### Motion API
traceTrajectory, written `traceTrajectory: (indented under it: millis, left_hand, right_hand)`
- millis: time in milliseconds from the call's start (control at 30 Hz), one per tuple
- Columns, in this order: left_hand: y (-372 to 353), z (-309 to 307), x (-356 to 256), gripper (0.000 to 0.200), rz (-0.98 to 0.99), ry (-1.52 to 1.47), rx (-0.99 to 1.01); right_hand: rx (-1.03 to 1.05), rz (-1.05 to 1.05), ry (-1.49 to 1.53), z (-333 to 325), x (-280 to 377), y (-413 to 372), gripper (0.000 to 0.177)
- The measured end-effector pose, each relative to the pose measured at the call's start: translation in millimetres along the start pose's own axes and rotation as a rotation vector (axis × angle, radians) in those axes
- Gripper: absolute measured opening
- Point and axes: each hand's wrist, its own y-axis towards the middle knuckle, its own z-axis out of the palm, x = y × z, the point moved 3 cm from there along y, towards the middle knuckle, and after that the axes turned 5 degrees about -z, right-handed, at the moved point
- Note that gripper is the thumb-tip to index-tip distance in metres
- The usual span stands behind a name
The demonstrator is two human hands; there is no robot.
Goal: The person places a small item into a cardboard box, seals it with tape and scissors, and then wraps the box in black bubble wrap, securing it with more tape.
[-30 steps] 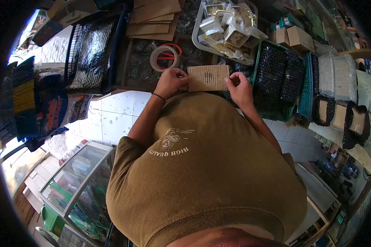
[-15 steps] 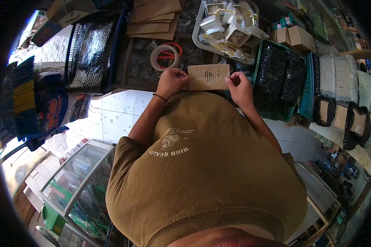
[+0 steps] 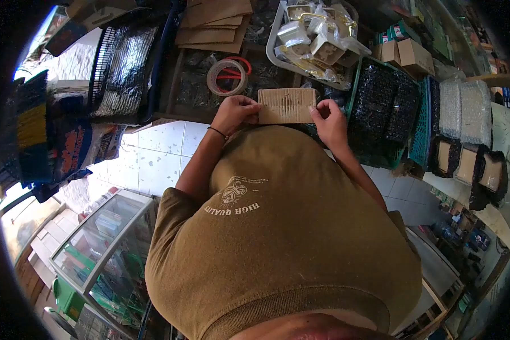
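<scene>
A small rectangle of corrugated cardboard [image 3: 287, 106], with ridged lines and worn spots on its face, is held level just in front of my body. My left hand [image 3: 236, 113] pinches its left edge, while my right hand [image 3: 330, 120] grips the right edge between thumb and fingers. Just beyond my left hand lies a roll of tape [image 3: 210, 79], with the red handles of what look like scissors [image 3: 232, 72] partly inside and behind it.
Flat cardboard sheets [image 3: 209, 35] are stacked at the back. A white tray [image 3: 273, 52] holds bagged metal parts. To the right, a green crate [image 3: 354, 93] holds black-wrapped packages; bubble-wrapped packages [image 3: 475, 110] lie farther right. At left is a blue basket [image 3: 100, 71] with wrapped material.
The cardboard and both hands stay almost in place. My left hand has shifted very slightly, and the view has moved a little.
</scene>
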Motion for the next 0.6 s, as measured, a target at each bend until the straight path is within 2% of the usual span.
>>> traceTrajectory:
  millis: [200, 300, 600]
  left_hand:
    - [0, -1, 4, 0.015, -0.052, -0.049, 0.013]
    - [4, -2, 12, 0.015, -0.109, -0.199, 0.095]
    - [12, -5, 23, 0.019, -0.074, -0.209, 0.084]
  right_hand:
    - [0.001, 0.006, 0.02, -1, 1, 0, 0.023]
    - [0.007, 0.011, 0.016, -1, 0, 1, 0.023]
    - [0.014, 0.002, 0.006, -1, 0, 2, 0.023]
